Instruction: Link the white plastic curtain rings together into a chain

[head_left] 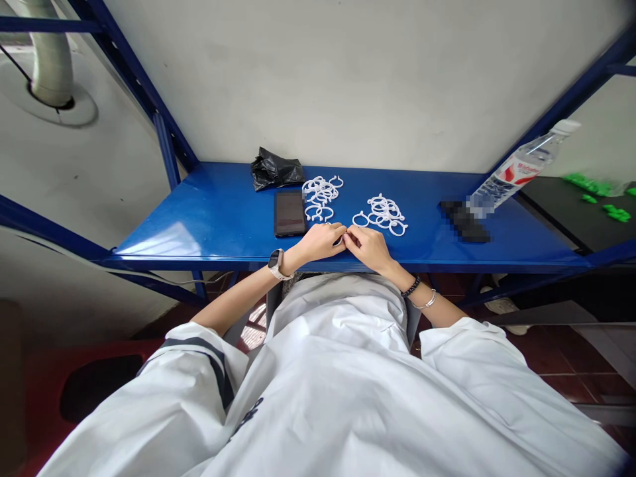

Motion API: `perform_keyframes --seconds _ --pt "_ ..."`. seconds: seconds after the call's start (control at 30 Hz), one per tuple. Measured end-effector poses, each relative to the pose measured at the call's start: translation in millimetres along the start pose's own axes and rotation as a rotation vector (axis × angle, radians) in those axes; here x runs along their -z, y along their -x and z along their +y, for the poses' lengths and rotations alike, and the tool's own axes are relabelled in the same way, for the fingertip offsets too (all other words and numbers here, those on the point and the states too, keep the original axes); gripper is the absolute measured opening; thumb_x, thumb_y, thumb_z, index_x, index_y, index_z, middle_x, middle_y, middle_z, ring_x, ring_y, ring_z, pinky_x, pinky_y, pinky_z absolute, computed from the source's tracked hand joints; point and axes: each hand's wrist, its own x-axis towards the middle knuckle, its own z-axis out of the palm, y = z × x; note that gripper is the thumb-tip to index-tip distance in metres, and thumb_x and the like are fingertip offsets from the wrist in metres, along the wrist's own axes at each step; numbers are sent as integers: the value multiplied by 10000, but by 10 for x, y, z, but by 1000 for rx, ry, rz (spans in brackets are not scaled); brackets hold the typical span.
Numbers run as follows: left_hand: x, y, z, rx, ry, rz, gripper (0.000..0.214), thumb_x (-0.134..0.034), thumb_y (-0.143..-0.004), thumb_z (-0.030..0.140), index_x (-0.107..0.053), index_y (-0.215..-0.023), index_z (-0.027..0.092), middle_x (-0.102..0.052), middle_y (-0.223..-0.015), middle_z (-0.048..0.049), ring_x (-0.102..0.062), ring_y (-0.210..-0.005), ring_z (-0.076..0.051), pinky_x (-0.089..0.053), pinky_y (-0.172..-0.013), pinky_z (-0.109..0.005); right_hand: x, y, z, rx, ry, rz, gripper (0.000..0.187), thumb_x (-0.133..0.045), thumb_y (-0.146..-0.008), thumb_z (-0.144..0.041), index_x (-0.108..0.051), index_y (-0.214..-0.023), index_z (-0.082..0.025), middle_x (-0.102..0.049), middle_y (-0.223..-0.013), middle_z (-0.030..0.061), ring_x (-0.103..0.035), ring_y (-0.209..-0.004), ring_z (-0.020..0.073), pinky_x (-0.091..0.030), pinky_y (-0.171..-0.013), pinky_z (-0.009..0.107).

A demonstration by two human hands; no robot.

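My left hand [324, 241] and my right hand [368, 248] meet at the front edge of the blue table [218, 205]. Their fingertips pinch together, and what lies between them is too small and covered to make out. Just beyond my left hand lies a pile of white plastic rings [322, 192], each with small knobs at its ends. A second group of white rings [386, 211] rests past my right hand. Beside the first pile, on its left, sits a dark phone-like device [290, 214].
A crumpled black plastic bag [276, 169] lies at the back near the wall. On the right stand a clear water bottle [521, 173] and a blurred dark object [466, 222]. Green pieces [591, 185] lie on a black surface farther right. Blue metal posts [139, 86] frame the table.
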Motion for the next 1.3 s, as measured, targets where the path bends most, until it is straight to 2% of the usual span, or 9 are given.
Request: perform_keyframes --seconds 0.27,0.57,0.7,0.83,0.97,1.13,1.3 --pt "4 0 6 -27 12 -89 123 -480 -828 137 -598 -795 152 -645 -771 -85 -563 -627 -188 -259 -533 -304 -6 4 -21 188 40 -73 283 -432 -971 -270 -584 -745 -192 -664 -702 57 -551 -650 174 -310 -644 289" --pt "-1 6 22 -13 -7 -50 132 -476 -811 108 -599 -810 154 -663 -805 -95 -601 -656 -196 -272 -534 -303 -37 4 -12 144 31 -124 240 -422 -959 -276 -574 -795 -190 -629 -654 39 -526 -589 167 -284 -606 290" --pt "20 3 49 23 21 -13 129 -470 -871 183 -585 -820 158 -671 -788 -88 -599 -635 -189 -269 -534 -287 10 -10 10 38 -197 -103 268 -395 -957 -322 -484 -730 -212 -532 -592 -17 -450 -536 130 -280 -581 270" --pt "15 6 35 30 29 43 201 -436 -929 280 -571 -830 169 -644 -694 -60 -571 -579 -176 -251 -525 -274 62 -53 49 -127 -602 -104 392 -410 -951 -485 -368 -658 -227 -401 -532 -56 -355 -493 103 -296 -543 253" --pt "-8 13 5 5 31 93 247 -419 -963 347 -565 -863 175 -628 -661 -43 -565 -565 -161 -251 -524 -257 47 -96 91 -259 -926 -123 486 -486 -895 -615 -350 -634 -228 -341 -514 -75 -300 -456 78 -269 -489 246" --pt "-11 19 6 -10 15 102 285 -393 -989 370 -549 -843 182 -630 -661 -44 -576 -571 -166 -245 -527 -265 5 -110 112 -314 -1020 -93 546 -560 -832 -667 -343 -597 -224 -313 -531 -76 -316 -451 68 -249 -468 246" --pt "-2 18 6 -13 35 106 316 -344 -1012 370 -533 -839 187 -612 -640 -41 -559 -553 -168 -229 -528 -273 7 -107 115 -321 -1004 -67 550 -544 -848 -669 -341 -597 -223 -333 -509 -72 -314 -457 71 -263 -479 249"
